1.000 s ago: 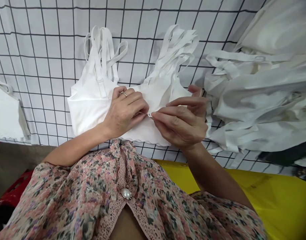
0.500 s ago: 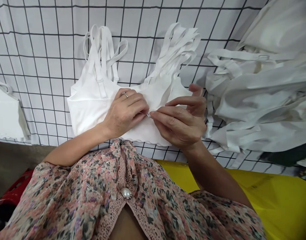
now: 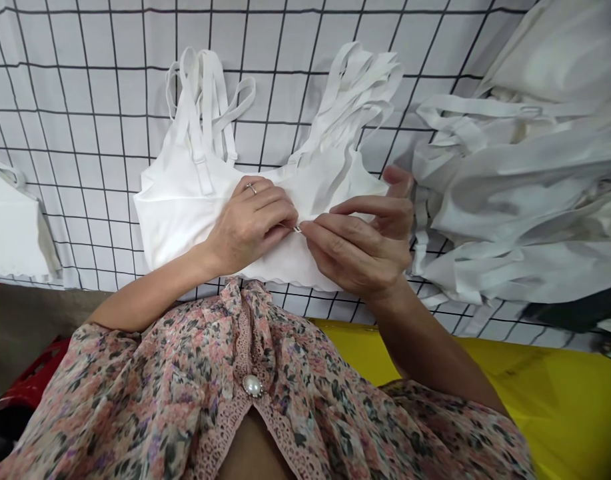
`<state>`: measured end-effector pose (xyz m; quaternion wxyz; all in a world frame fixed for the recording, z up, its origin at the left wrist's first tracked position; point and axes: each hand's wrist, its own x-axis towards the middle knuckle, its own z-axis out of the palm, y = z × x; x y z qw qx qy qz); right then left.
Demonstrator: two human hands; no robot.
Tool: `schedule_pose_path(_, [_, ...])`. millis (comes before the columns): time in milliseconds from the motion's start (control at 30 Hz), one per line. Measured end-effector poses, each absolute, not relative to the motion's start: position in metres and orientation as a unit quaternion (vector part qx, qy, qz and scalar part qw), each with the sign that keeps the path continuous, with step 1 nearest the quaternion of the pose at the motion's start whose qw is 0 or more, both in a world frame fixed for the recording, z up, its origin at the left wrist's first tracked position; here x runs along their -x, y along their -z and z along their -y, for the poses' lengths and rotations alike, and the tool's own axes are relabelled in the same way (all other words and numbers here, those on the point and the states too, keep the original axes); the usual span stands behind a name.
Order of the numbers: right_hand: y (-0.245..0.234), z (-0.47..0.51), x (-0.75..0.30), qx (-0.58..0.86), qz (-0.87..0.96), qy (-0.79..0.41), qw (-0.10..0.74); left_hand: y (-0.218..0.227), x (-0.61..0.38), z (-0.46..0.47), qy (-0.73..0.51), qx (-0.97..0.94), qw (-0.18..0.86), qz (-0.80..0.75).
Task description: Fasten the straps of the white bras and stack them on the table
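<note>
A stack of white strappy bra tops (image 3: 180, 213) lies on a white cloth with a black grid (image 3: 85, 100). My left hand (image 3: 252, 223), a ring on one finger, rests on the top garment with its fingers curled and pinching the fabric at the middle. My right hand (image 3: 362, 243) meets it there, thumb and forefinger pinched on the same bit of white fabric, where a thin glinting thing shows that is too small to name. The other fingers of the right hand are raised.
A heap of white garments with long straps (image 3: 515, 193) lies at the right. Another white piece (image 3: 12, 233) sits at the left edge. Yellow material (image 3: 560, 393) lies below the cloth at the right, a red crate (image 3: 35, 377) low at the left.
Both hands stay pinched at the same spot on the top garment. The view has shifted very slightly, and nothing else has moved.
</note>
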<state>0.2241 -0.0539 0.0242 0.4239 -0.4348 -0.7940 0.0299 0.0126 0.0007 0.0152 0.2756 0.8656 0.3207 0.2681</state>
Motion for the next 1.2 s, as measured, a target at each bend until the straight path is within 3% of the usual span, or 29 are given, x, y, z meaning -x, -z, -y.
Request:
schedule_pose_path(100, [-0.023, 0.053, -0.226, 0.434, 0.808, -0.039, 0.397, -0.016, -0.012, -0.002, -0.262, -0.865, 0.285, -0.319])
schedule_pose_path(333, [-0.018, 0.049, -0.237, 0.422, 0.802, 0.003, 0.422, -0.023, -0.009, -0.005, -0.257, -0.847, 0.347, -0.310])
schedule_pose_path(767, [-0.025, 0.048, -0.231, 0.425, 0.808, -0.045, 0.405, -0.020, -0.012, -0.004, -0.227, -0.853, 0.337, -0.326])
schedule_pose_path(1200, [-0.018, 0.043, -0.228, 0.398, 0.796, -0.042, 0.455, -0.020, -0.012, -0.005, -0.233, -0.853, 0.339, -0.322])
